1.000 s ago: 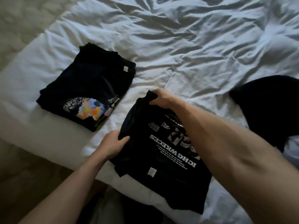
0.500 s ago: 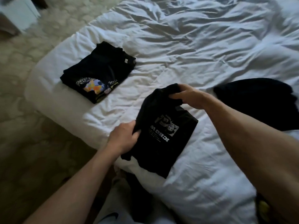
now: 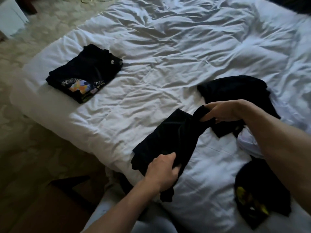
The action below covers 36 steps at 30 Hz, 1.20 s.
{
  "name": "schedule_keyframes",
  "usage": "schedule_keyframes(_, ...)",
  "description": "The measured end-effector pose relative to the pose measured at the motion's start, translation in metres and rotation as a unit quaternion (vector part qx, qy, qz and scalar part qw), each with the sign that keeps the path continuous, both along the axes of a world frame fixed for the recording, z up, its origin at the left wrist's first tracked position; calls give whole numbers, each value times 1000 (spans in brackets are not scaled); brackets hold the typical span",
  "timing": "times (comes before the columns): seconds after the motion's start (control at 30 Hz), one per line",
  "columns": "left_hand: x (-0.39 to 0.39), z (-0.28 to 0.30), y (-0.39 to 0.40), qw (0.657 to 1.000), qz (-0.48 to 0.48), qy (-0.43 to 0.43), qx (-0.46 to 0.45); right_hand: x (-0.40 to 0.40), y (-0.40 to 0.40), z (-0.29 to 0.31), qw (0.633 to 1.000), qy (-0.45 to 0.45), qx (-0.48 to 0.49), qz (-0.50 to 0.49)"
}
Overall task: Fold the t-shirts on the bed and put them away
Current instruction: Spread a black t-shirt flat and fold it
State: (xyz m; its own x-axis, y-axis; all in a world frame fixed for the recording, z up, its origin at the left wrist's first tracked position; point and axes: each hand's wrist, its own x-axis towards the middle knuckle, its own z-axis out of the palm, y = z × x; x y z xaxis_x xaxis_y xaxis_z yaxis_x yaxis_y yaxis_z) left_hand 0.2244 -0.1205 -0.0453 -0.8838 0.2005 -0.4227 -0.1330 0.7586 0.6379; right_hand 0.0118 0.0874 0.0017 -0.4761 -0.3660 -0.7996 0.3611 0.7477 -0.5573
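A black t-shirt (image 3: 170, 142), folded narrow, lies near the bed's front edge with its print hidden. My left hand (image 3: 162, 172) grips its near end and my right hand (image 3: 220, 111) pinches its far end. A folded stack of black t-shirts (image 3: 84, 73) with a colourful print sits at the bed's left corner. A loose black t-shirt (image 3: 235, 91) lies crumpled beyond my right hand. Another dark t-shirt with a yellow print (image 3: 255, 199) lies at the lower right, partly under my right forearm.
The white duvet (image 3: 168, 56) is rumpled across the bed. Patterned carpet (image 3: 25, 132) lies to the left, with a white piece of furniture (image 3: 10, 17) at the top left corner. A dark wooden object (image 3: 55, 204) stands by the bed's near edge.
The held shirt has been folded over, so its white print no longer shows. Both hands shifted right along the bed, and the view widened toward the right.
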Motion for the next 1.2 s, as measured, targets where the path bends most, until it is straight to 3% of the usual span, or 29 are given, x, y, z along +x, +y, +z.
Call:
schedule_keyframes(0.2,16,4,43,981,9,-64,185,-5,29,17,990,-47,115,65)
schedule_keyframes(0.43,3,9,52,972,6,-60,229,-5,20,30,980,-35,167,99)
schedule_keyframes(0.83,-9,-78,-19,979,128,-95,124,1,-22,-51,969,155,130,140)
schedule_keyframes(1.03,-18,-126,-32,976,177,-115,53,16,-43,-123,944,260,180,93)
schedule_keyframes(1.2,-15,-131,-37,980,171,-101,-8,31,-40,-143,912,322,247,52)
